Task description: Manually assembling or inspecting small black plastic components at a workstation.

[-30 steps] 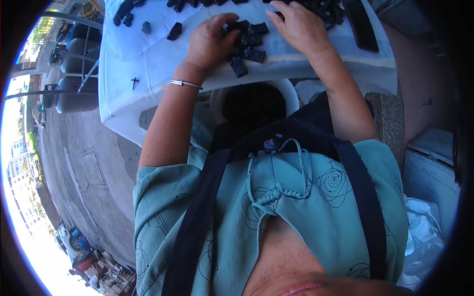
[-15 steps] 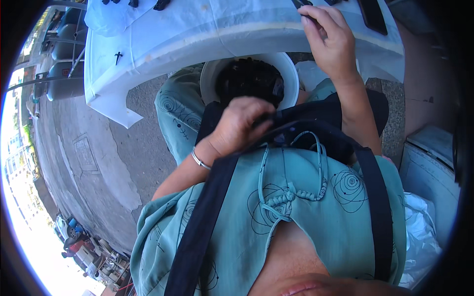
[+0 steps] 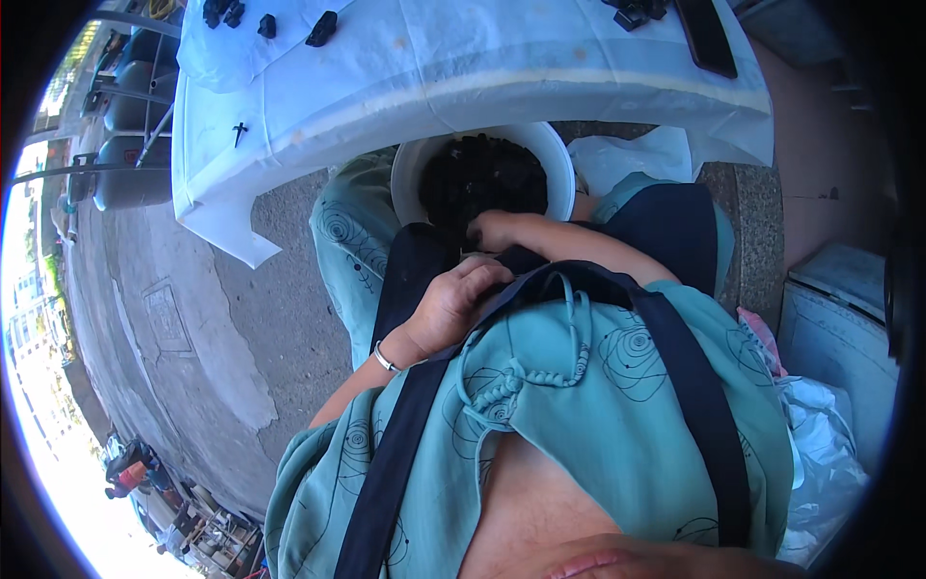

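A white bucket (image 3: 403, 183) full of small black pieces (image 3: 482, 179) stands between my knees, under the table's near edge. My right hand (image 3: 494, 232) reaches to its near rim, fingertips down by the black pieces and hidden from sight. Close to my lap, my left hand (image 3: 455, 301) is closed, its fingers curled against the dark apron (image 3: 550, 282). What those fingers hold, if anything, cannot be made out. Up on the table, more black pieces (image 3: 632, 13) lie at the far right, and others (image 3: 322, 29) at the far left.
A white plastic sheet (image 3: 502, 58) covers the table and hangs over its front. On it are a small black cross-shaped piece (image 3: 239, 133) and a dark, flat, phone-like slab (image 3: 706, 37). Grey tanks (image 3: 133, 169) stand left. A pale cabinet (image 3: 834, 338) and silvery bag (image 3: 820, 454) are right.
My right hand has come down from the table's far right to the bucket. My left hand has drawn back a little from the bucket toward my lap. The view has shifted slightly.
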Demonstrator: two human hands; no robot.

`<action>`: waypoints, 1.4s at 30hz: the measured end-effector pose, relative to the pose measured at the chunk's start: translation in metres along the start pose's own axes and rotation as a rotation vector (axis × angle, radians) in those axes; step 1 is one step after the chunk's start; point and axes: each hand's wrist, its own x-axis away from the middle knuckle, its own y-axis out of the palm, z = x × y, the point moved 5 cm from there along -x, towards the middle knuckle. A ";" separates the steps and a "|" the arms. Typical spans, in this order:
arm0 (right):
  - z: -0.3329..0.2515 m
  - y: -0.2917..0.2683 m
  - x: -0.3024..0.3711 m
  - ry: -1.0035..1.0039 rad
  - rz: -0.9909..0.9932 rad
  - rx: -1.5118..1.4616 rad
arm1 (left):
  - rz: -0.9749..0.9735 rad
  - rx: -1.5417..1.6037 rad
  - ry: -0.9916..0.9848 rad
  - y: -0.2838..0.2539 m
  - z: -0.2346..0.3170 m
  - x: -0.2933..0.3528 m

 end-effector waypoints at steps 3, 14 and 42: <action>0.003 0.003 -0.012 0.033 0.091 0.074 | 0.106 -0.046 -0.066 -0.021 0.005 0.012; -0.062 -0.106 0.043 -0.086 -0.118 0.263 | 0.462 -0.298 0.135 -0.102 0.030 -0.024; -0.121 -0.281 0.136 -0.555 1.027 0.229 | 0.446 -0.411 0.141 -0.173 0.002 -0.167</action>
